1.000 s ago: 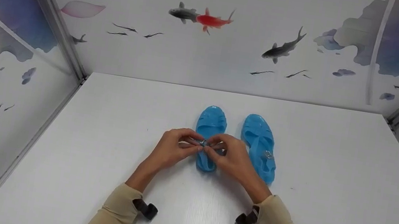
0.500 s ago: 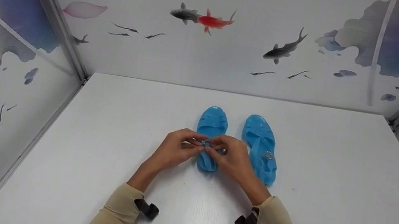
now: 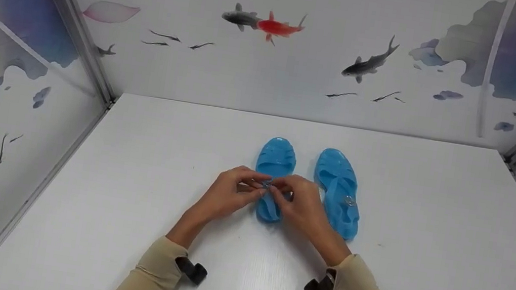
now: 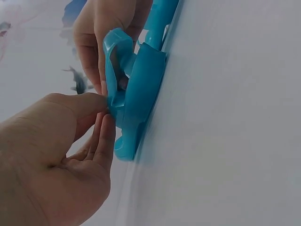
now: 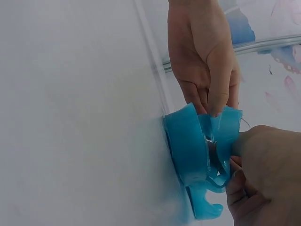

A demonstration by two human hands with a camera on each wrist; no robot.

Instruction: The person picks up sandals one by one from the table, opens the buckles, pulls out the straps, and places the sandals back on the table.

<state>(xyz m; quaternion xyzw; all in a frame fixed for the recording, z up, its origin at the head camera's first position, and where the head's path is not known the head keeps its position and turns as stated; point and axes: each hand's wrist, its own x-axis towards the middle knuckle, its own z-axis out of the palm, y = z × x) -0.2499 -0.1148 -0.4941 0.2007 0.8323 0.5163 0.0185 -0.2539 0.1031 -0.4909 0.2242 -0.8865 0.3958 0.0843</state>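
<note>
A pair of blue jelly sandals lies on the white table, toes pointing away. Over the left sandal both hands meet at its strap, near a small shiny buckle that the fingers mostly cover. My left hand pinches the strap from the left side between thumb and fingers. From the right, my right hand pinches the strap with thumb and forefinger. In the left wrist view the sandal's heel stands upright, its strap looped beside it. The right wrist view shows the strap raised between both hands.
The right sandal lies just right of the right hand, its buckle on the outer side. Walls printed with fish and leaves border the table at the back and sides. Black camera mounts sit on both wrists.
Both hands stay at the left sandal's strap. The right thumb has shifted slightly up near the buckle. The sandals have not moved on the table.
</note>
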